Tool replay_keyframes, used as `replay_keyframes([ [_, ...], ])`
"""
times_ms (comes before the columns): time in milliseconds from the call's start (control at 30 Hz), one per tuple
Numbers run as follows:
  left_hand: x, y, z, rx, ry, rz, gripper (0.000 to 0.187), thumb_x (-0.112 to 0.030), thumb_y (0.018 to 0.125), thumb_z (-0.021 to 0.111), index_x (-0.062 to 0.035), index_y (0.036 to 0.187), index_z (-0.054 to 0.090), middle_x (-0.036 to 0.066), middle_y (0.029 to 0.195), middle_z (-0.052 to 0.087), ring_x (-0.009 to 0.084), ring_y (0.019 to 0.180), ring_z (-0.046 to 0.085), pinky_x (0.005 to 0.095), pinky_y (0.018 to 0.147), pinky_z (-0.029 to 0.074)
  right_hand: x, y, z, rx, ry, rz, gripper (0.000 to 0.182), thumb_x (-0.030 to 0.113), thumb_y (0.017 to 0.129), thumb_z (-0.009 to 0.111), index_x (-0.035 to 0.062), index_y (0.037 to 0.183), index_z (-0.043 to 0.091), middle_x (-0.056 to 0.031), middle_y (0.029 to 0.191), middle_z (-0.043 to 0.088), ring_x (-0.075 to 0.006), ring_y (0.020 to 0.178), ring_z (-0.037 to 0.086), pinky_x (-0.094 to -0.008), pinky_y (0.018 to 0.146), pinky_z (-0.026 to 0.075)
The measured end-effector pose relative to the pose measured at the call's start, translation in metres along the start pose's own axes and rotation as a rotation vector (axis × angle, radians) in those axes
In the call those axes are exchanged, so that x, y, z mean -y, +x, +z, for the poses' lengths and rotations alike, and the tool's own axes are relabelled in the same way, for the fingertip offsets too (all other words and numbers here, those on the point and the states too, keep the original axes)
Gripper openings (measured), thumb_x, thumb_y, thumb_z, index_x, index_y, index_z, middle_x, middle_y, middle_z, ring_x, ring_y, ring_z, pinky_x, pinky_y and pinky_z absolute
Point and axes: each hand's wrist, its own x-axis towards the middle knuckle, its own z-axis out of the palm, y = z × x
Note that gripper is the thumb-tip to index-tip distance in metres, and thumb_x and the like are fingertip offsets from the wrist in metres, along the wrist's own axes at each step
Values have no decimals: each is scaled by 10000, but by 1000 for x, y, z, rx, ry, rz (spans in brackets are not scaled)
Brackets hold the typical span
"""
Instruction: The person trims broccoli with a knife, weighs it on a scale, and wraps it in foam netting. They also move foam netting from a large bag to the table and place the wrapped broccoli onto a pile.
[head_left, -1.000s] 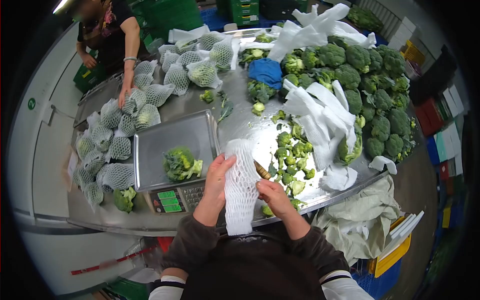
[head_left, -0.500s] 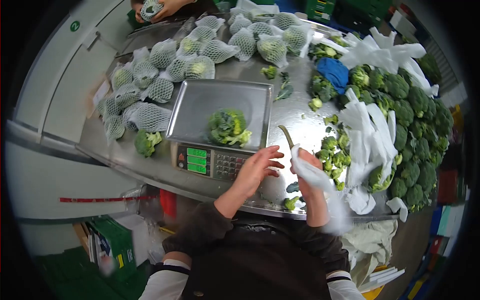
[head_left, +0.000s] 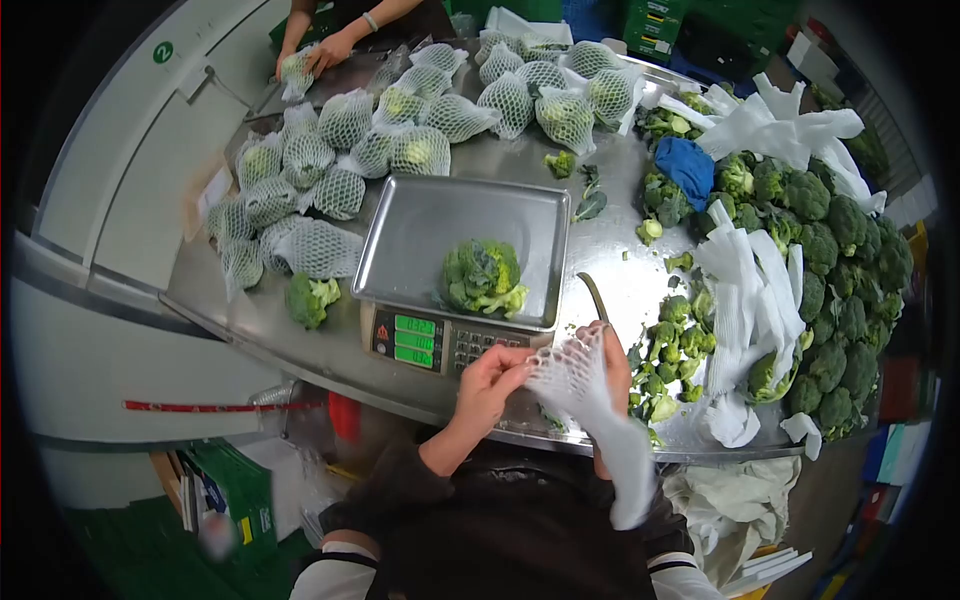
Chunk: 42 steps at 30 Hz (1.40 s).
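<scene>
A white foam net sleeve is stretched between my hands, its mesh opened out at the upper end and its tail hanging toward my apron. My left hand pinches the left edge of its mouth. On the other side my right hand grips the net, partly hidden behind it. A thin curved tool, like a knife, sticks up from my right hand; its lower part is out of sight. Just beyond my hands, a broccoli head lies on the steel tray of a scale with a lit green display.
Netted broccoli heads crowd the table's left and back. Loose broccoli, white net sleeves and a blue cloth cover the right side. Trimmings lie nearby. At the far left, another person's hands hold a netted head.
My left hand has closed on the sleeve's mouth, and the net is now spread open between both hands. The other person's hands have moved down to the table with a netted head.
</scene>
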Motion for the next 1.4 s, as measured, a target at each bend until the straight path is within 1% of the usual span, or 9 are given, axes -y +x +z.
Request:
replay_keyframes([
  [167, -29, 23, -45, -176, -647, -180, 186, -259, 916, 473, -81, 887, 519, 41, 742, 571, 162, 696, 582, 328, 702, 490, -47, -29, -7, 520, -754, 62, 379, 203, 899, 506, 35, 1230, 427, -61, 1136, 522, -156, 1036, 495, -273, 899, 399],
  [433, 50, -30, -130, 510, 123, -524, 382, -269, 896, 509, -52, 1210, 499, 27, 1004, 611, 165, 877, 596, 354, 798, 483, -28, 9, 13, 264, -42, 501, 342, 213, 874, 539, -27, 1117, 530, -108, 990, 621, -179, 861, 610, -301, 802, 486],
  [467, 111, -18, -165, -233, -26, -1004, 315, -266, 859, 572, -43, 1080, 588, 17, 917, 623, 135, 737, 595, 304, 616, 490, -20, 7, 25, 215, -269, 500, 314, 194, 871, 535, -31, 1090, 545, -104, 971, 630, -187, 833, 620, -304, 770, 494],
  [500, -20, 10, -120, 205, 413, -698, 234, -242, 847, 581, -40, 953, 634, -6, 764, 616, 74, 572, 532, 224, 465, 404, -17, 7, 32, 162, -495, 494, 288, 175, 868, 532, -36, 1063, 560, -99, 952, 638, -195, 804, 630, -307, 738, 502],
  [633, -62, 62, -117, -208, 479, -32, 153, -103, 801, 539, -43, 914, 621, -24, 604, 522, 28, 417, 400, 195, 368, 291, -18, 36, 57, 91, -1198, -392, 287, 129, 822, 531, -9, 1073, 538, -152, 940, 617, -279, 794, 608, -321, 697, 472],
  [833, -31, 111, -130, -190, -47, -353, 254, -226, 862, 471, -32, 971, 593, 13, 681, 584, 73, 491, 508, 206, 428, 396, -30, 72, 81, -51, -1201, -487, 284, 86, 796, 525, -7, 1063, 507, -206, 1047, 545, -355, 952, 535, -373, 828, 420],
  [1033, -59, 70, -105, 75, -220, 188, 522, -462, 897, 421, 27, 1048, 523, 129, 987, 601, 230, 907, 603, 334, 745, 511, 21, 13, 87, 306, -932, -455, 211, 111, 844, 475, 0, 1014, 529, -92, 855, 594, -141, 753, 551, -256, 693, 437],
  [1233, -86, 39, -42, -33, -767, -614, 580, -507, 907, 337, -28, 1226, 407, 172, 1076, 566, 309, 968, 581, 439, 838, 492, 31, 5, 55, 340, -283, 462, 378, 266, 915, 425, -52, 1077, 548, -107, 957, 635, -169, 766, 637, -296, 712, 514],
  [1400, -55, 22, -43, -114, -593, -412, 483, -434, 904, 379, -20, 1117, 507, 136, 1033, 597, 243, 952, 587, 398, 854, 488, 23, -15, 39, 61, 351, 534, 470, 331, 965, 315, -64, 1163, 476, -159, 1030, 614, -230, 847, 641, -344, 789, 527],
])
